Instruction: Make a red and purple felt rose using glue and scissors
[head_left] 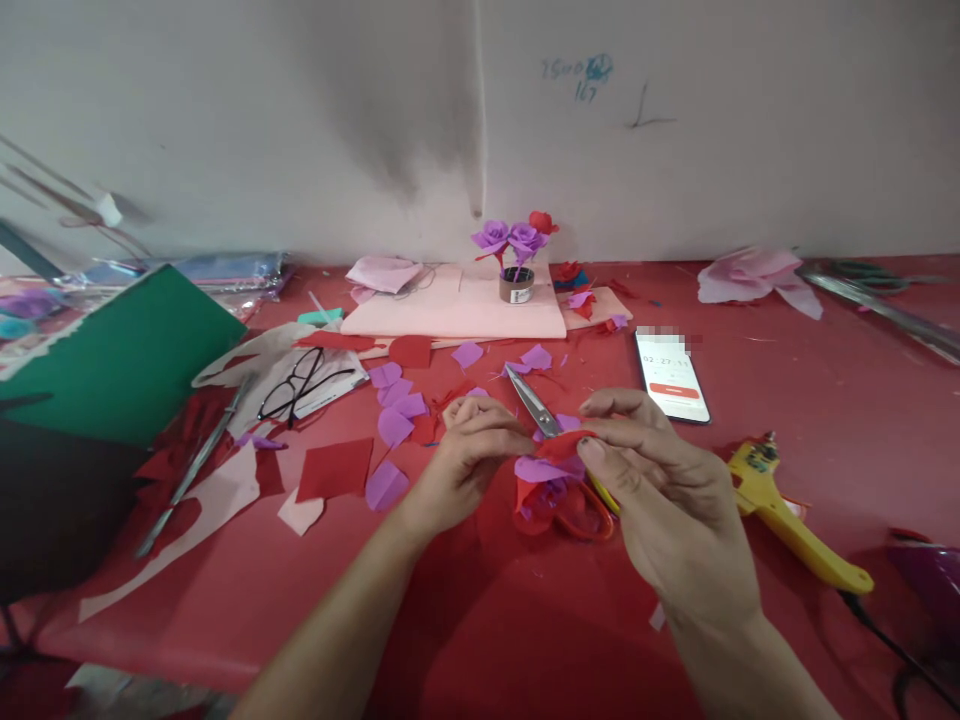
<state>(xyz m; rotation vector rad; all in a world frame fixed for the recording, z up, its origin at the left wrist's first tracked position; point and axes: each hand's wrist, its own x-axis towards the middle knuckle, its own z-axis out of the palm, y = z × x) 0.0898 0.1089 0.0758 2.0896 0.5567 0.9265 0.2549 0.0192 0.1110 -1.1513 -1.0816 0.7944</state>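
Purple and red paper petals form the flower (546,478) you pinch with both your left hand (469,445) and right hand (660,480) near the tabletop's (787,400) front edge, scissors (559,450) beneath it; phone (671,378) just beyond.

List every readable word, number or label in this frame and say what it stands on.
"02:27:11", roughly, the last digits unsure: timer digits on the black smartphone lying on the red table.
Blue handwriting on the white wall: digits, perhaps "3500" and "167", too faint to confirm.
Phone's red button label: too small to read.
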